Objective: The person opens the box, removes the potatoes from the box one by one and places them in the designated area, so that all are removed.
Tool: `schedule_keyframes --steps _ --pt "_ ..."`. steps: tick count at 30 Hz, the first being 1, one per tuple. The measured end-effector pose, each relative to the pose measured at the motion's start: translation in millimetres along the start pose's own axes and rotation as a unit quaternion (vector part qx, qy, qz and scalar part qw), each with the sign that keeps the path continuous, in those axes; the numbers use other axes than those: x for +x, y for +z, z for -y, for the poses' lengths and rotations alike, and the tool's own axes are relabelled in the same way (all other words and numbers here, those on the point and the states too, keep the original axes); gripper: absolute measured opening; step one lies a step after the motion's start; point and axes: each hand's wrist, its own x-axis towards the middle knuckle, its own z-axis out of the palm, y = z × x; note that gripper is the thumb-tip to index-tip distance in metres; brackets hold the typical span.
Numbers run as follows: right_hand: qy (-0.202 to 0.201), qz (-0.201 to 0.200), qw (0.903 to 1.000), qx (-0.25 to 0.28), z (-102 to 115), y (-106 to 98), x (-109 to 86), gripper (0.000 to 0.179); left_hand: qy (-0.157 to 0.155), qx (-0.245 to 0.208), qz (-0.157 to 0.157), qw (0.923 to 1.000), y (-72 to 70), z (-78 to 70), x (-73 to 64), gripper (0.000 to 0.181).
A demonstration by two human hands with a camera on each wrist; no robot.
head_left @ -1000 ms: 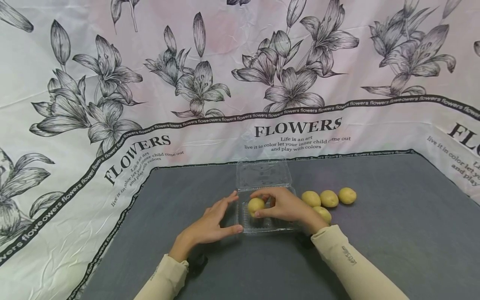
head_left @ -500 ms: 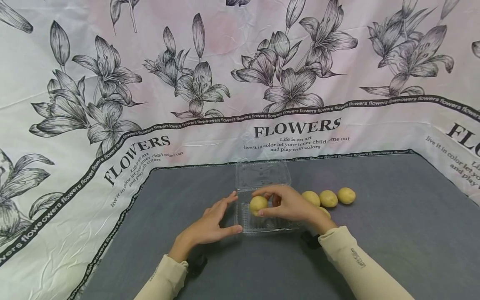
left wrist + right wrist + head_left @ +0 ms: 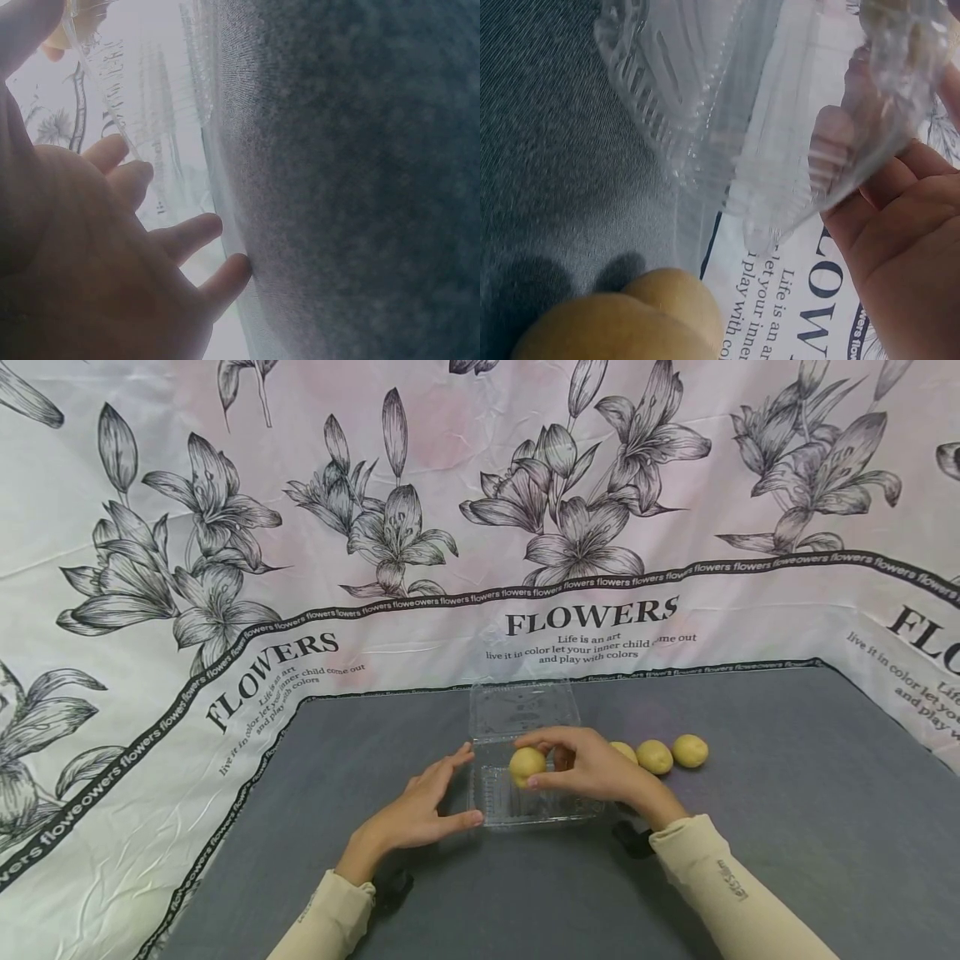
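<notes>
My right hand (image 3: 596, 768) pinches a yellow oval fruit (image 3: 527, 766) between its thumb and fingers, over the base of a clear plastic clamshell box (image 3: 517, 807). Through the plastic, the right wrist view shows the same hand's fingers. The box's hinged lid (image 3: 521, 710) stands raised at the back. On the left side, my left hand (image 3: 416, 812) has its fingers and thumb spread, with fingertips right at the box's left edge. The held fruit (image 3: 84, 26) appears in the left wrist view's top left corner.
Right of the box, a row of similar yellow fruits lies on the grey tabletop (image 3: 787, 827); the middle fruit (image 3: 654, 757) and right fruit (image 3: 690, 751) show, another is partly behind my right hand. A flower-printed cloth (image 3: 420, 643) rises behind the table.
My right hand has shifted right and slightly up, carrying the fruit with it. It now hides the nearest loose fruit. The left hand stays at the box's left edge.
</notes>
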Motion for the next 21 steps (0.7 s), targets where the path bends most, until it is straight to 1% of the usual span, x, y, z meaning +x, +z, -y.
schedule_keyframes --steps 5,7,14,17,21 --pt "0.002 -0.004 1.0000 0.000 -1.5 -3.1 -3.5 0.053 0.006 -0.004 -0.004 1.0000 -0.3 0.7 -0.7 0.089" --pt "0.004 -0.004 1.0000 0.004 -2.5 -3.8 -4.7 0.053 0.004 -0.003 -0.002 1.0000 -0.3 0.7 -0.8 0.089" --pt "0.040 -0.015 0.9991 -0.001 -2.3 -6.9 -11.1 0.054 0.000 -0.002 0.002 1.0000 -0.1 -1.1 -1.1 0.090" --pt "0.048 -0.016 0.9987 0.010 -2.4 -8.9 -13.3 0.055 -0.002 -0.001 0.004 1.0000 -0.3 -1.1 -0.7 0.090" --pt "0.044 -0.016 0.9986 0.024 -1.6 -12.0 -15.6 0.055 0.001 -0.002 0.002 1.0000 -0.7 -1.3 -0.7 0.090"
